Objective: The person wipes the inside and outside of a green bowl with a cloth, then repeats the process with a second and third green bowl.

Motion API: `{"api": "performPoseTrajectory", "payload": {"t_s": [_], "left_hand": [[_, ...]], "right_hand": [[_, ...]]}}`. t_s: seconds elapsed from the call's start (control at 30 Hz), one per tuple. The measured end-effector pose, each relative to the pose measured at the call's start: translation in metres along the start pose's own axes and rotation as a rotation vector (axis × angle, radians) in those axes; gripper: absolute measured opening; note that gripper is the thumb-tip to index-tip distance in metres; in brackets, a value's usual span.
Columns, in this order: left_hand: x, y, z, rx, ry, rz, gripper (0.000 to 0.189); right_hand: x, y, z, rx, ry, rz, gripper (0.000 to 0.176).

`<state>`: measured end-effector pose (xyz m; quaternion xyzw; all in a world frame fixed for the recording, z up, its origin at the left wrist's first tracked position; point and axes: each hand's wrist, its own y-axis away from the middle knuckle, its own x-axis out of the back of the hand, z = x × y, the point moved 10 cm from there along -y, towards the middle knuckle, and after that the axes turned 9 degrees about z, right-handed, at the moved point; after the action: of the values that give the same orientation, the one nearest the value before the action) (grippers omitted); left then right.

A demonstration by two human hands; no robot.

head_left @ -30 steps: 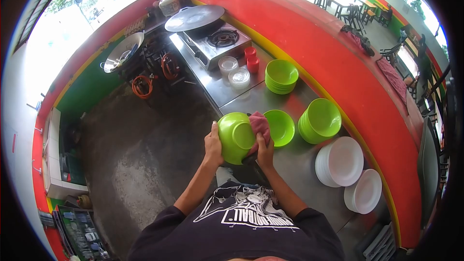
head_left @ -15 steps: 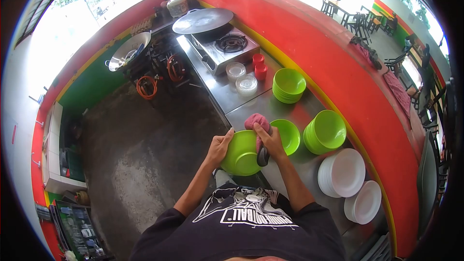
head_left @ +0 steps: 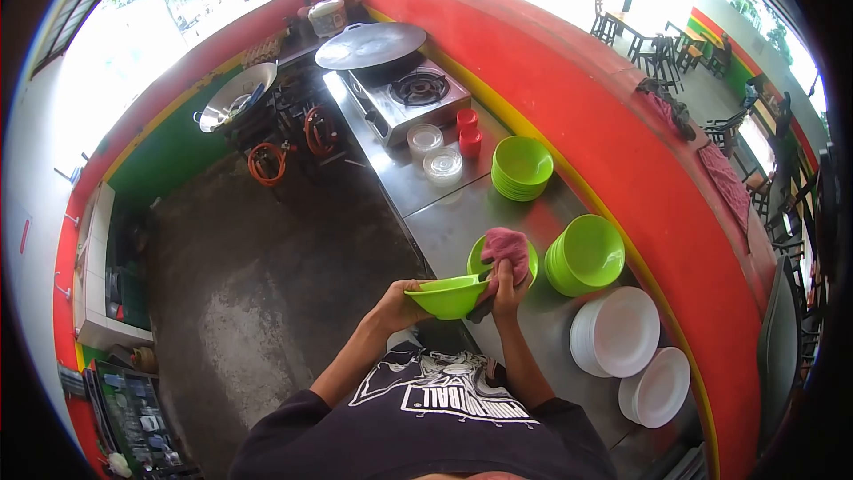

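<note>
A green bowl [head_left: 447, 300] is held in front of my shirt, close to the counter's front edge, its opening facing up and away. My left hand [head_left: 396, 305] is closed on the bowl's left rim. In my right hand [head_left: 506, 292] is a bunched pink cloth [head_left: 505, 247], gripped at the bowl's right rim; a dark end of cloth hangs below the fingers. Whether the right fingers also pinch the rim is hidden. Just behind the cloth, another green bowl [head_left: 475, 256] sits on the steel counter [head_left: 435, 222], partly covered by it.
Stacks of green bowls [head_left: 593, 251] and white plates [head_left: 625, 332] stand on the right. Farther back are another green stack [head_left: 522, 167], clear lidded tubs [head_left: 442, 165], red containers [head_left: 468, 142] and a gas stove [head_left: 413, 93] with a wok [head_left: 370, 46]. A red wall [head_left: 569, 116] borders the counter.
The held bowl has turned from showing its underside to its opening facing up. My right hand and the cloth have moved slightly right and down. The view has shifted a little.
</note>
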<state>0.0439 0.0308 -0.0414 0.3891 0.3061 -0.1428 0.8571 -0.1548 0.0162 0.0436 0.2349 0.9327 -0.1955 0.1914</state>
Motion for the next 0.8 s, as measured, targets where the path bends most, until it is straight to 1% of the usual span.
{"api": "performPoseTrajectory", "payload": {"t_s": [0.03,0.13,0.17,0.27,0.33,0.4,0.47,0.57,0.67,0.7,0.8], "left_hand": [[0.003,-0.002,0.002,-0.035,-0.072,0.059,0.049],[0.011,-0.018,-0.005,-0.051,0.005,0.035,0.049],[0.016,-0.020,-0.006,-0.099,-0.021,0.057,0.049],[0.001,-0.013,-0.005,-0.248,-0.102,0.138,0.050],[0.006,-0.013,-0.011,-0.359,-0.151,0.220,0.051],[0.020,-0.019,-0.019,-0.455,-0.288,0.285,0.049],[0.022,-0.017,-0.022,-0.553,-0.406,0.347,0.046],[0.016,-0.010,-0.027,-0.669,-0.526,0.421,0.040],[0.023,-0.021,-0.033,-0.691,-0.579,0.421,0.038],[0.025,-0.026,-0.035,-0.719,-0.588,0.433,0.038],[0.024,-0.036,-0.035,-0.825,-0.642,0.469,0.037]], "right_hand": [[0.009,0.002,0.012,-0.110,-0.041,0.043,0.021],[0.022,0.006,0.005,-0.117,0.064,0.161,0.029],[0.028,0.009,0.012,-0.136,0.057,0.157,0.038],[0.052,0.025,0.028,-0.249,0.038,0.207,0.042],[0.066,0.036,0.033,-0.323,0.067,0.258,0.045],[0.083,0.044,0.043,-0.371,0.115,0.275,0.047],[0.106,0.050,0.062,-0.393,0.183,0.272,0.048],[0.117,0.057,0.054,-0.386,0.269,0.252,0.045],[0.128,0.064,0.043,-0.259,0.365,0.263,0.030],[0.129,0.069,0.046,-0.394,0.361,0.248,0.028],[0.141,0.073,0.060,-0.324,0.376,0.238,0.027]]}}
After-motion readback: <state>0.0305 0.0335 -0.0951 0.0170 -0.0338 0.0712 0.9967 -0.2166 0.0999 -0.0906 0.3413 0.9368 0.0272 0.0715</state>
